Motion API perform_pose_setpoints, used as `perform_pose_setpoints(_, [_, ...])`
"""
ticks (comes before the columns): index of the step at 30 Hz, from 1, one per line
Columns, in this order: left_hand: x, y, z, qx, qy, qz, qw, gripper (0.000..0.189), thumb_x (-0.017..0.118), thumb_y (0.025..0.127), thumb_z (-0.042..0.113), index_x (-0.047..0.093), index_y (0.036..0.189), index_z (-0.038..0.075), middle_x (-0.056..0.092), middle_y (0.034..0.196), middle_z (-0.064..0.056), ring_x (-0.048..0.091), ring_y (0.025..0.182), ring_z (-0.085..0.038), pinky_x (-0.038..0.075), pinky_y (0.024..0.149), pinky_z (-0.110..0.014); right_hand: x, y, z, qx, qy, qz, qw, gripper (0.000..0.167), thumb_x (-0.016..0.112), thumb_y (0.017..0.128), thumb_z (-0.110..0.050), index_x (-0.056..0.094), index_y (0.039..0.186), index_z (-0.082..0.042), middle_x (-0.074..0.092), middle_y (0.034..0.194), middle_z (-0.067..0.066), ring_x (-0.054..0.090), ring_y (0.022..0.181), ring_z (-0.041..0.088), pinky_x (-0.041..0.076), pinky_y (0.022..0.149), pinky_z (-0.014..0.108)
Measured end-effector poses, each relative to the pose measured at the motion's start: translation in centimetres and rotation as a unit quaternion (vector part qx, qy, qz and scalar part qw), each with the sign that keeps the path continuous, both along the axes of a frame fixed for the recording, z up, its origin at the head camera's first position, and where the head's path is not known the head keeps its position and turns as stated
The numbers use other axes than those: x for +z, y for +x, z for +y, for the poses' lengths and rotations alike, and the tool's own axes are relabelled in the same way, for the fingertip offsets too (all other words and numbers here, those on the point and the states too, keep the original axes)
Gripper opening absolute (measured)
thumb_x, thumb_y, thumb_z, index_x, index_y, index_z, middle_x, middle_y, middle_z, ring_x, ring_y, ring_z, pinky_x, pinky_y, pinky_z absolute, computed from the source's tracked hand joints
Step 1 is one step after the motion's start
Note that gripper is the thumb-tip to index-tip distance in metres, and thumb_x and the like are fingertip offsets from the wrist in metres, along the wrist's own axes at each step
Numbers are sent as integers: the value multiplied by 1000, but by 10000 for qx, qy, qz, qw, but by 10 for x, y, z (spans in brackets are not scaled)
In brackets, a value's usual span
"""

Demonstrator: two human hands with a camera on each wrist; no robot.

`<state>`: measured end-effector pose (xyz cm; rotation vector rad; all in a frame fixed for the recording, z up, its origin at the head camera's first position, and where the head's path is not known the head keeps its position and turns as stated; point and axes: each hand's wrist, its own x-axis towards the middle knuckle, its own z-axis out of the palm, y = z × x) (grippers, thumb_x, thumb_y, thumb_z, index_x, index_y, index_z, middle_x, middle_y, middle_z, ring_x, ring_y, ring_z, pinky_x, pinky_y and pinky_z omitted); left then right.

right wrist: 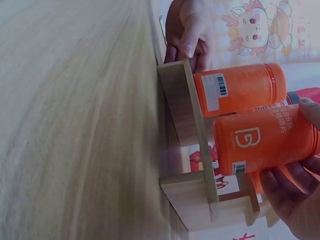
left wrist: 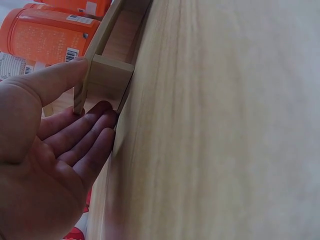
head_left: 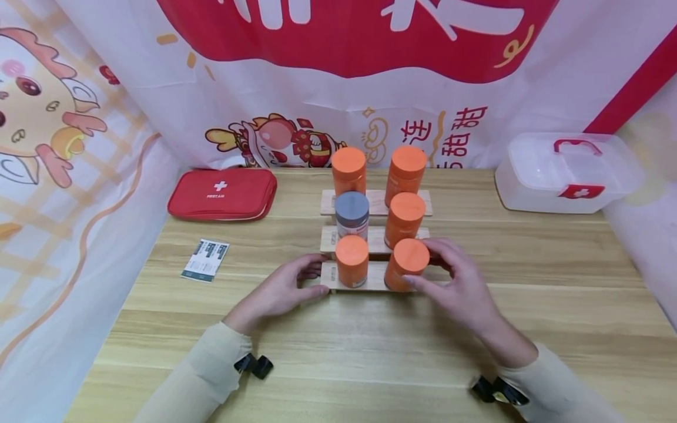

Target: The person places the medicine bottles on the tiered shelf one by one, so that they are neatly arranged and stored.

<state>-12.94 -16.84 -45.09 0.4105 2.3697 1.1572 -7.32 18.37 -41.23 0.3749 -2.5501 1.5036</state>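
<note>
Three low wooden racks stand one behind another, each bearing two bottles. My left hand point(head_left: 282, 289) holds the left end of the front rack point(head_left: 376, 276), thumb at the front edge and fingers at the far side. With thumb and fingers around it, my right hand point(head_left: 468, 289) grips the front right orange bottle point(head_left: 406, 267), which is at the rack's right end. In the right wrist view this orange bottle point(right wrist: 265, 140) has a white "B" mark. Beside it on the rack is another orange bottle point(head_left: 351, 264). A grey-lidded bottle point(head_left: 352, 211) stands behind that one.
More orange bottles stand on the middle rack point(head_left: 376, 239) and back rack point(head_left: 376, 202). A red first-aid pouch point(head_left: 222, 195) and a printed card point(head_left: 206, 259) lie to the left. At the back right is a clear-lidded white box point(head_left: 550, 182). Printed cloth hangs behind the table.
</note>
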Motion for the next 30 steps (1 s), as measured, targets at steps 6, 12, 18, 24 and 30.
perform_pose_setpoints(6, [0,0,1,-35,27,22,10000,70,82,98,33,51,159,17,60,157,-6,60,143,-28,45,126,-55,-3,0,-3,-116,83,-49,9999,58,91,89,-15,68,142,-14,67,139,3,66,123,16,53,103,8])
perform_pose_setpoints(12, [0,2,1,-64,113,78,9999,70,82,98,31,51,159,15,62,155,-8,61,142,-29,45,126,-55,-3,0,-4,-182,159,-95,9997,59,90,90,-17,65,143,-10,66,140,7,67,125,23,51,103,6])
perform_pose_setpoints(18, [0,3,2,-51,146,89,9998,70,82,98,31,52,159,14,62,154,-8,61,141,-29,46,125,-55,-5,0,-4,-282,65,-301,9991,60,89,91,-20,61,143,-8,65,142,8,66,127,24,49,103,6])
perform_pose_setpoints(24, [0,2,3,-76,126,134,9998,70,81,98,30,51,159,13,62,155,-9,62,141,-30,47,125,-54,-6,0,-3,-360,-18,-376,9986,60,89,92,-22,61,142,-8,65,141,7,66,127,24,49,104,5])
perform_pose_setpoints(30, [3,3,3,-88,23,31,10000,74,82,98,33,48,161,13,60,157,-10,60,143,-30,44,127,-55,-5,1,-3,-309,47,-458,9985,62,89,92,-24,60,144,-9,65,143,7,65,128,24,47,104,4])
